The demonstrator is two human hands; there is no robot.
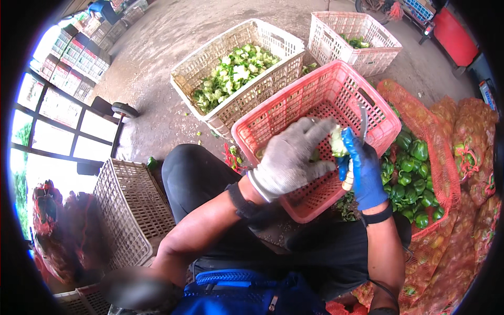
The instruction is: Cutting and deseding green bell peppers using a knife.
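My left hand [293, 157], in a grey-white glove, reaches over the red plastic crate [271, 108] with its fingers spread beside a pale green vegetable piece [338, 142]. My right hand [360, 169], in a blue-coated glove, grips a knife [363, 122] by its light handle, the curved blade pointing up. The vegetable piece lies against the blue thumb and fingertips; which hand bears it is unclear. To the right, green bell peppers [411, 189] fill an opened red mesh sack [437, 157]. Beyond the red crate, a whitish crate [185, 71] holds pale green and white trimmed pieces [240, 71].
Another crate [354, 55] with green scraps stands at the back. Filled mesh sacks [472, 138] line the right side. An empty-looking crate [130, 212] stands at my left, near a wheel [125, 109]. Stacked crates and a person [103, 11] are far left; a red vehicle part [454, 37] is far right.
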